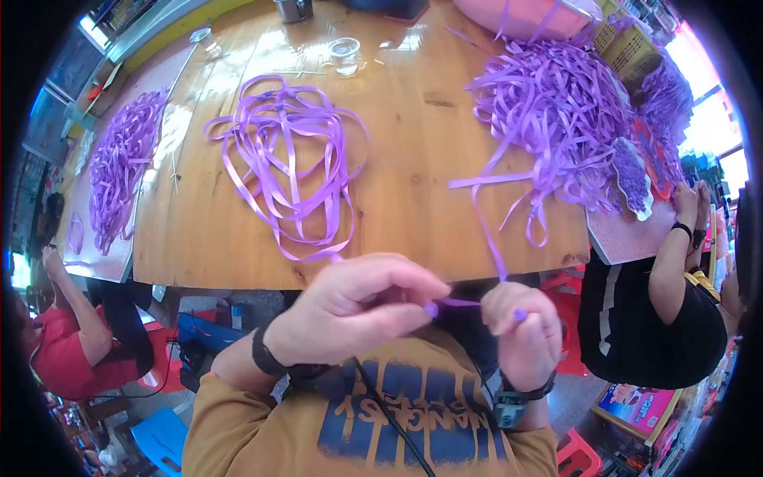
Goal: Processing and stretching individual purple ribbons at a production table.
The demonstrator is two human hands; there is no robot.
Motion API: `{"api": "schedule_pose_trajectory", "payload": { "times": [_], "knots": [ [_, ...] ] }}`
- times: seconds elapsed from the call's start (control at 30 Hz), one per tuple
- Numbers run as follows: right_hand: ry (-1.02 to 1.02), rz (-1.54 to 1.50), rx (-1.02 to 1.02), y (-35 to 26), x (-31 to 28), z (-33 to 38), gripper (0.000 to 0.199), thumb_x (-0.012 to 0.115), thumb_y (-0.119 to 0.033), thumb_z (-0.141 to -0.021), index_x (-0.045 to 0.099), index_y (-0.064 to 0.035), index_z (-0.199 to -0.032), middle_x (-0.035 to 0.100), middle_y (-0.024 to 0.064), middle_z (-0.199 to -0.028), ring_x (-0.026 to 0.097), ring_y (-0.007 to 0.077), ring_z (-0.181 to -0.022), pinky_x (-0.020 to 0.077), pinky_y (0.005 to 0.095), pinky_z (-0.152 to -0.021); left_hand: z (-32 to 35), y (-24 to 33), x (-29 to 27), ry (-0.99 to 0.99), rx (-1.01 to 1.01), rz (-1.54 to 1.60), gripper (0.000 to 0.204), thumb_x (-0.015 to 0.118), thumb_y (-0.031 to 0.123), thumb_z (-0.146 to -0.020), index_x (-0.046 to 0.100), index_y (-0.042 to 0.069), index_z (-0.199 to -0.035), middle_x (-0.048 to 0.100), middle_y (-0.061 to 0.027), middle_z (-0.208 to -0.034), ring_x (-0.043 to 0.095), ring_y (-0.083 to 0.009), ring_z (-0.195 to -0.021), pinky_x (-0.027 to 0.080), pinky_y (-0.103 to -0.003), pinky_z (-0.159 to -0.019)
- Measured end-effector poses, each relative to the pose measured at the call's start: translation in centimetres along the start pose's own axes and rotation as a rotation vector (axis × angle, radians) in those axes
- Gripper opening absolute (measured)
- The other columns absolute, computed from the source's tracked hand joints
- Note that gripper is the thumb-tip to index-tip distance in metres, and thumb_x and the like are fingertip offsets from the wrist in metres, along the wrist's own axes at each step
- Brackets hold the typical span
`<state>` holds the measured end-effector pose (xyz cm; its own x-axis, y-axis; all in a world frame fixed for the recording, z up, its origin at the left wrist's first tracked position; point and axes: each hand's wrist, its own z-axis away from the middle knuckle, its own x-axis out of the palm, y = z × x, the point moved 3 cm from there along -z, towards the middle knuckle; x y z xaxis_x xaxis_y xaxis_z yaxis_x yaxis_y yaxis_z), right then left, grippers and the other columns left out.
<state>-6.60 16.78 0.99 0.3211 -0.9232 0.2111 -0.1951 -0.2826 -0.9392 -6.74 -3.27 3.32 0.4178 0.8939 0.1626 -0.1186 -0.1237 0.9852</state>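
My left hand point(358, 306) is closed in front of my chest, its thumb and forefinger pinching a small purple piece point(431, 309) whose kind I cannot make out. A short stretch of purple ribbon point(461, 303) runs from there to my right hand point(524, 326), which is curled shut around it. Another small purple piece point(520, 316) shows at the right hand's fingers. From this hand a ribbon strand point(491, 242) rises over the table edge toward a big tangled ribbon heap point(556, 119) at the right. Loose ribbon loops point(290, 159) lie on the table beyond my left hand.
The wooden table point(413, 159) holds a clear plastic cup point(344, 52), a metal mug point(292, 9) and a pink basin point(528, 16). More ribbon point(127, 167) lies at the left. People sit at both sides: one in red point(79, 342), one in black point(660, 318).
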Motion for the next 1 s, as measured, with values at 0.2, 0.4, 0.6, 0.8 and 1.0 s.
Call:
{"api": "schedule_pose_trajectory", "payload": {
  "times": [0.2, 0.4, 0.6, 0.8, 1.0],
  "knots": [
    [-0.17, -0.027, 0.014, -0.1, 0.7, 0.3, 0.034, 0.043, -0.027, -0.092, 0.052, -0.001, -0.072, 0.046, 0.0069, -0.067, 0.044, 0.0187, -0.063, 0.0346, 0.0297, -0.058, -0.6, -1.2, 2.1, -0.111, 0.051, 0.185, 0.015, 0.058, -0.006, -0.081, 0.054, 0.001, -0.094, 0.055, -0.0089, -0.094, 0.054, -0.0115, -0.084, 0.042, -0.023, -0.072],
    [-0.197, -0.019, 0.076, 0.7, 0.6, 0.6, 0.035, 0.044, -0.027, -0.092, 0.05, -0.0013, -0.069, 0.044, 0.0066, -0.065, 0.043, 0.0186, -0.059, 0.0337, 0.0293, -0.055, -0.9, -1.8, 2.8, -0.151, 0.045, 0.257, 0.016, 0.057, -0.007, -0.082, 0.055, 0.0, -0.096, 0.055, -0.0089, -0.095, 0.054, -0.0126, -0.086, 0.043, -0.023, -0.074],
    [-0.257, -0.019, 0.16, 0.7, 0.6, 0.4, 0.033, 0.045, -0.024, -0.092, 0.05, -0.002, -0.067, 0.044, 0.0055, -0.063, 0.043, 0.018, -0.058, 0.033, 0.0294, -0.054, -1.2, -2.3, 2.8, -0.177, 0.043, 0.201, 0.014, 0.058, -0.006, -0.081, 0.057, 0.0, -0.094, 0.056, -0.0087, -0.094, 0.055, -0.014, -0.088, 0.043, -0.025, -0.075],
    [-0.265, -0.026, 0.147, 0.7, 0.9, 0.3, 0.031, 0.046, -0.021, -0.091, 0.049, -0.002, -0.067, 0.043, 0.006, -0.063, 0.042, 0.0197, -0.057, 0.0329, 0.0308, -0.054, -1.3, -2.4, 2.7, -0.167, 0.05, 0.202, 0.012, 0.06, -0.006, -0.08, 0.058, 0.0, -0.091, 0.058, -0.0082, -0.091, 0.055, -0.0149, -0.085, 0.043, -0.026, -0.075],
    [-0.293, 0.014, 0.155, 0.8, 0.7, 0.3, 0.027, 0.051, -0.017, -0.089, 0.048, -0.0019, -0.067, 0.041, 0.0051, -0.059, 0.039, 0.0191, -0.052, 0.0308, 0.0307, -0.049, -1.4, -2.5, 2.4, -0.176, 0.108, 0.095, 0.013, 0.061, -0.005, -0.08, 0.059, -0.001, -0.091, 0.059, -0.0076, -0.09, 0.057, -0.0136, -0.083, 0.044, -0.024, -0.072]
  ]
}}
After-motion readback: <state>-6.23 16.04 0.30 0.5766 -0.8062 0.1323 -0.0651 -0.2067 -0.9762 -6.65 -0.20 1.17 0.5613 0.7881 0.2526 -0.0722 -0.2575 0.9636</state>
